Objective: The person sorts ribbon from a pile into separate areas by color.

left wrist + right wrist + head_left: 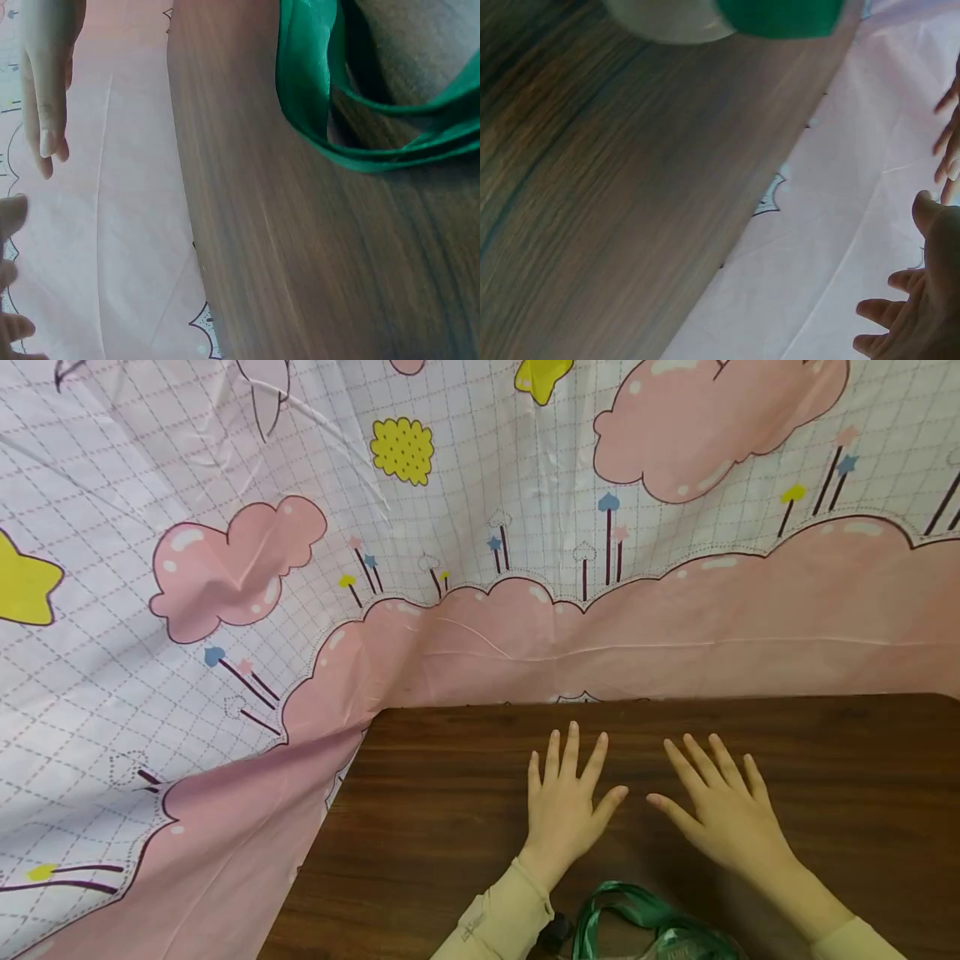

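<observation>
Both hands are bare, with palms down and fingers spread apart above the brown wooden table. My left hand point(562, 814) is left of the table's middle and holds nothing. To its right, my right hand point(723, 818) is also without anything in its grasp; the two thumbs point at each other with a small gap between. Whether the fingers touch the wood, I cannot tell. Closer to me than both hands lies a looped green ribbon point(304, 75), partly cut off by the head view's lower edge. In the right wrist view, my right hand point(937, 292) shows at the right edge.
The table point(442, 810) has dark wood grain. A pink and white cloth point(480, 643) with clouds and stars hangs behind it and along its left side. A small dark object point(555, 932) sits beside the left sleeve. A whitish blurred thing point(675, 19) adjoins the green one.
</observation>
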The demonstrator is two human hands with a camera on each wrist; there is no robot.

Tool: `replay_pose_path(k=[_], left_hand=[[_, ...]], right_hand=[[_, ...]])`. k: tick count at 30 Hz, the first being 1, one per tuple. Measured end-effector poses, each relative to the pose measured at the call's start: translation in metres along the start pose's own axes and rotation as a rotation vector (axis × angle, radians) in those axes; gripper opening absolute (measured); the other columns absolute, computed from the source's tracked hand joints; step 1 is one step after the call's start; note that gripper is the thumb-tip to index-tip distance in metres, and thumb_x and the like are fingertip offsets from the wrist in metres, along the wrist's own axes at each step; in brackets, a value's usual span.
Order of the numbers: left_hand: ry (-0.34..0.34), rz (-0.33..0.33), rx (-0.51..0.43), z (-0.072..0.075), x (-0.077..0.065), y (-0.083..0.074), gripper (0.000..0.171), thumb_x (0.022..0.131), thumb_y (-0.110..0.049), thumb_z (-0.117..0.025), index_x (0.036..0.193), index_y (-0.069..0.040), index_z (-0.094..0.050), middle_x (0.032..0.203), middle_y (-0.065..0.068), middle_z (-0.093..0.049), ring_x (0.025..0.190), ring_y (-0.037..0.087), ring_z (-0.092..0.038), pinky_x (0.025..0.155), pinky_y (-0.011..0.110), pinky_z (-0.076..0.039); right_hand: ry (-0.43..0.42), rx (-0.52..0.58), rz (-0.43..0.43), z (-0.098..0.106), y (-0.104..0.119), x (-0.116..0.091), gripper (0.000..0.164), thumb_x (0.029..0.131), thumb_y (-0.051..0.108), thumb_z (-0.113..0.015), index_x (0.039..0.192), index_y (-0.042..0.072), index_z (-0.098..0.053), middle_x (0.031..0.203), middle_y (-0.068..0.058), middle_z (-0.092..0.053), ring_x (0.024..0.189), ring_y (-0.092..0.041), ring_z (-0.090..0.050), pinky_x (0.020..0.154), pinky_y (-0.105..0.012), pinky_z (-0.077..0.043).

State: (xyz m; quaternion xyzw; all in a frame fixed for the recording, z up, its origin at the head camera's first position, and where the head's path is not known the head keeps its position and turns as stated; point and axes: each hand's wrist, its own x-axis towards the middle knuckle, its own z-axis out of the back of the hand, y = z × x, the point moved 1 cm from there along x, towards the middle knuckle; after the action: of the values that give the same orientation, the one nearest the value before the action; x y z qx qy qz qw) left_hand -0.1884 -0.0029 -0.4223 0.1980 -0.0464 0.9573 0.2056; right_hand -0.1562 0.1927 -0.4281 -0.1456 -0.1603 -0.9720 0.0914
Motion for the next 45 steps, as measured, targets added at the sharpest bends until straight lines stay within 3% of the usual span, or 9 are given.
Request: replay_pose_path(k=[2,5,9,14,19,29,35,42,45], left_hand=[[-0.043,-0.009,-0.015,0.005,-0.002,0.000,0.064,0.093,-0.062,-0.029,0.149,-0.033,-0.019,0.155,0.004,-0.025,0.140,0.026,-0.031,0.107,0.050,-0.035],[-0.117,-0.023,-0.026,0.009,-0.004,-0.001,0.064,0.093,-0.061,-0.034,0.147,-0.030,-0.026,0.147,0.004,-0.039,0.129,0.022,-0.046,0.100,0.043,-0.042],[-0.193,-0.044,-0.031,0.013,-0.008,-0.003,0.062,0.092,-0.061,-0.038,0.143,-0.025,-0.038,0.131,0.000,-0.056,0.110,0.016,-0.058,0.088,0.036,-0.046],[-0.259,-0.081,-0.045,0.019,-0.015,-0.008,0.058,0.090,-0.060,-0.044,0.131,-0.020,-0.052,0.108,-0.005,-0.066,0.089,0.012,-0.063,0.079,0.031,-0.048],[-0.282,-0.113,-0.049,0.019,-0.024,-0.014,0.054,0.090,-0.059,-0.046,0.124,-0.019,-0.058,0.093,-0.007,-0.070,0.078,0.010,-0.062,0.074,0.028,-0.047],[-0.211,-0.105,-0.087,0.011,-0.043,-0.024,0.050,0.090,-0.057,-0.048,0.122,-0.020,-0.059,0.081,-0.010,-0.070,0.068,0.005,-0.060,0.073,0.025,-0.045],[-0.146,-0.115,-0.129,0.000,-0.056,-0.031,0.049,0.093,-0.055,-0.044,0.121,-0.018,-0.060,0.082,-0.010,-0.071,0.070,0.003,-0.062,0.075,0.023,-0.045],[-0.044,-0.138,-0.228,-0.004,-0.063,-0.038,0.048,0.094,-0.054,-0.040,0.118,-0.018,-0.061,0.085,-0.011,-0.071,0.072,0.000,-0.061,0.073,0.019,-0.045],[0.030,-0.151,-0.298,-0.002,-0.063,-0.040,0.049,0.095,-0.053,-0.038,0.118,-0.017,-0.061,0.088,-0.011,-0.071,0.075,-0.001,-0.061,0.074,0.018,-0.044]], right_hand=[[-0.017,0.007,0.005,0.004,0.003,-0.002,0.075,0.091,0.055,-0.048,0.149,0.015,-0.021,0.150,-0.020,-0.029,0.144,-0.038,-0.006,0.112,-0.062,0.007],[-0.061,0.007,0.019,0.011,0.007,-0.003,0.072,0.089,0.052,-0.054,0.144,0.010,-0.035,0.140,-0.023,-0.043,0.134,-0.043,-0.029,0.108,-0.067,-0.014],[-0.122,0.013,0.047,0.020,0.013,-0.008,0.063,0.086,0.045,-0.062,0.134,0.006,-0.047,0.119,-0.025,-0.058,0.108,-0.046,-0.053,0.084,-0.066,-0.040],[-0.169,0.046,0.091,0.026,0.016,-0.017,0.052,0.082,0.035,-0.069,0.121,0.005,-0.057,0.104,-0.019,-0.065,0.087,-0.037,-0.061,0.070,-0.054,-0.049],[-0.111,0.078,0.064,0.029,0.015,-0.028,0.045,0.083,0.035,-0.068,0.115,0.005,-0.061,0.100,-0.015,-0.067,0.083,-0.033,-0.062,0.065,-0.049,-0.051],[0.042,0.134,-0.012,0.021,0.011,-0.054,0.045,0.086,0.039,-0.064,0.114,0.004,-0.063,0.104,-0.017,-0.068,0.087,-0.036,-0.065,0.065,-0.051,-0.052],[0.101,0.204,-0.006,0.006,0.007,-0.070,0.039,0.085,0.032,-0.067,0.110,0.003,-0.063,0.092,-0.006,-0.071,0.073,-0.016,-0.067,0.060,-0.036,-0.055],[0.414,0.302,-0.058,-0.007,-0.007,-0.081,0.047,0.085,0.031,-0.066,0.119,0.002,-0.056,0.098,-0.010,-0.070,0.077,-0.019,-0.068,0.063,-0.036,-0.055],[0.474,0.340,-0.008,-0.010,-0.014,-0.083,0.046,0.083,0.020,-0.068,0.120,-0.002,-0.053,0.093,-0.014,-0.070,0.076,-0.022,-0.068,0.060,-0.032,-0.055]])
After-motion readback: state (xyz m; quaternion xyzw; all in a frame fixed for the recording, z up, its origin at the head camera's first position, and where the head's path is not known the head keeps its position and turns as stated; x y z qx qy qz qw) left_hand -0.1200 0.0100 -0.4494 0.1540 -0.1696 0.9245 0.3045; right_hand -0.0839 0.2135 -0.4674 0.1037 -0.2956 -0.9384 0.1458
